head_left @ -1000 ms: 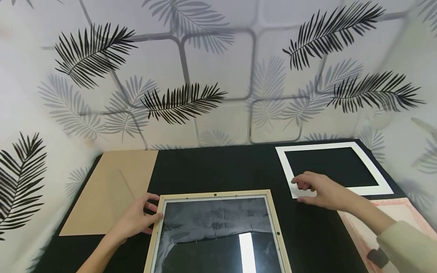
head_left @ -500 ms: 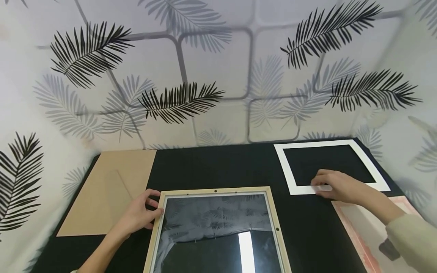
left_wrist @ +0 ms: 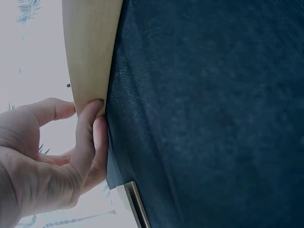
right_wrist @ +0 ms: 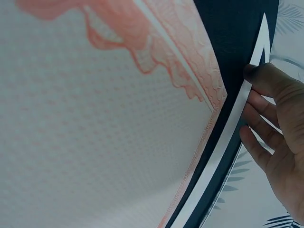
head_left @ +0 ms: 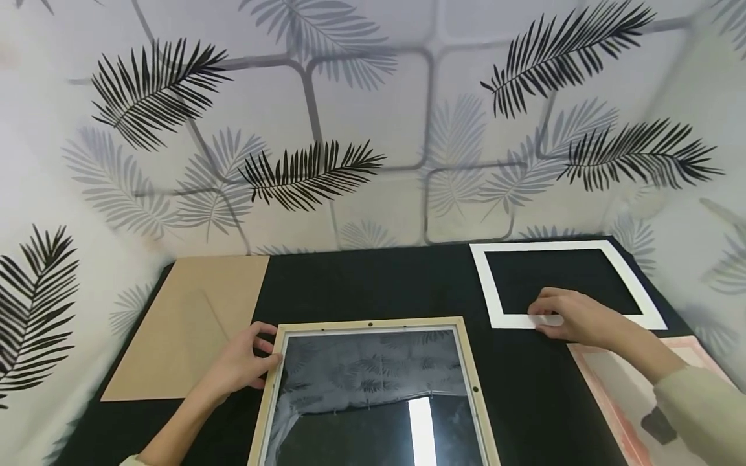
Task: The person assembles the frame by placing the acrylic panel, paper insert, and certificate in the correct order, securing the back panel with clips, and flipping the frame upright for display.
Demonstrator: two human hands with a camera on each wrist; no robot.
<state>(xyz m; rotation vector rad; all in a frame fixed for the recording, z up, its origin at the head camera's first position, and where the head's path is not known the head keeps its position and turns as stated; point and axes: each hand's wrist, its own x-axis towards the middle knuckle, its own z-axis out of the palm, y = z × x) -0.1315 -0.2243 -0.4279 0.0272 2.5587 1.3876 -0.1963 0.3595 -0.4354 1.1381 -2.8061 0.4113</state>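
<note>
A light wooden picture frame (head_left: 326, 327) with a glossy, reflecting pane lies at the front middle of the black table in the head view. My left hand (head_left: 233, 366) grips its far left corner; the left wrist view has the thumb on the outer side of the wood (left_wrist: 90, 52). At the back right is a white picture mat (head_left: 487, 285) with a rectangular opening. The right hand (head_left: 577, 317) pinches the mat's near edge, thumb on the nearer side. In the right wrist view that edge (right_wrist: 223, 137) runs as a thin white strip past the fingertips.
A flat brown board (head_left: 175, 323) lies at the back left. On the right, partly under my sleeve, is a pale sheet with a pink border (head_left: 606, 388). Behind the black table (head_left: 367, 285) hangs a leaf-patterned cloth (head_left: 373, 213).
The right hand has moved right, from the mat's near left corner to partway along its near edge, and now pinches it there. My left hand has kept its hold on the frame.
</note>
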